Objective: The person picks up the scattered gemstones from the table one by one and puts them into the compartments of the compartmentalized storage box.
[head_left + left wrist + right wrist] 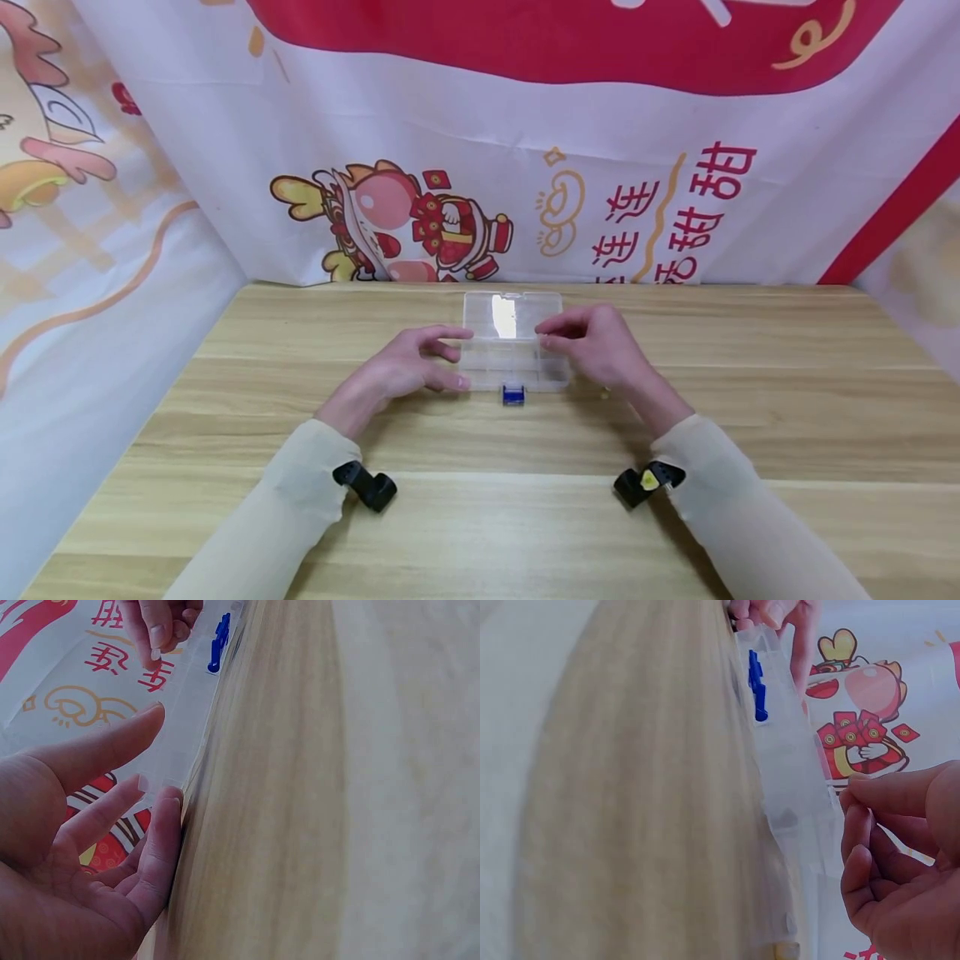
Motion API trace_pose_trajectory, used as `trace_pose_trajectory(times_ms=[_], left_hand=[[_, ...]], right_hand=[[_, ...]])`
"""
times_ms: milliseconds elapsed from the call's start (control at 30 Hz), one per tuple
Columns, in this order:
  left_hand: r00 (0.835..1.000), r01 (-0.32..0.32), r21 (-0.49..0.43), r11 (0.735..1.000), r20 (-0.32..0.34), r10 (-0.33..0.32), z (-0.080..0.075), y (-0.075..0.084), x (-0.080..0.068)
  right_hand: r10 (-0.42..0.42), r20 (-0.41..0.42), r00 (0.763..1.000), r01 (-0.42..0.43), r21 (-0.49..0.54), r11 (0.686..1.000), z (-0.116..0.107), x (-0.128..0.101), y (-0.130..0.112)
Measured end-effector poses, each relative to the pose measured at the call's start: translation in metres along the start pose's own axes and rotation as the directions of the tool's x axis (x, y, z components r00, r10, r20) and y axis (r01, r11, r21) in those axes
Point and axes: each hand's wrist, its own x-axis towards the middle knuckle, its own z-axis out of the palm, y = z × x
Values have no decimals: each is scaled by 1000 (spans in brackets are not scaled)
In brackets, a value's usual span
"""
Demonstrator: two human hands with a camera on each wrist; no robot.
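Note:
A clear plastic compartment box lies at the table's middle, its lid folded open toward the back and a blue latch on its front edge. My left hand has straight fingers touching the box's left end, thumb spread above. My right hand hovers at the box's right end with curled fingers, thumb tip against the index tip; nothing shows between them. The blue latch appears in both wrist views.
The wooden table is backed and flanked by printed cloth walls. A tiny yellowish bit lies on the wood near my right wrist. Black wrist cameras sit on both forearms.

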Motion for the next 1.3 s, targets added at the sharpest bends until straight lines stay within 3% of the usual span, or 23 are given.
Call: trace_pose_trajectory(times_ms=[833, 1300], left_hand=[[1000, 5, 5, 1000, 4, -5, 0, 2, 0], [1000, 8, 2, 1000, 6, -8, -1, -1, 3]], right_hand=[[-28, 12, 1000, 29, -126, 992, 13, 4, -3], [47, 30, 998, -43, -128, 991, 14, 6, -9]])
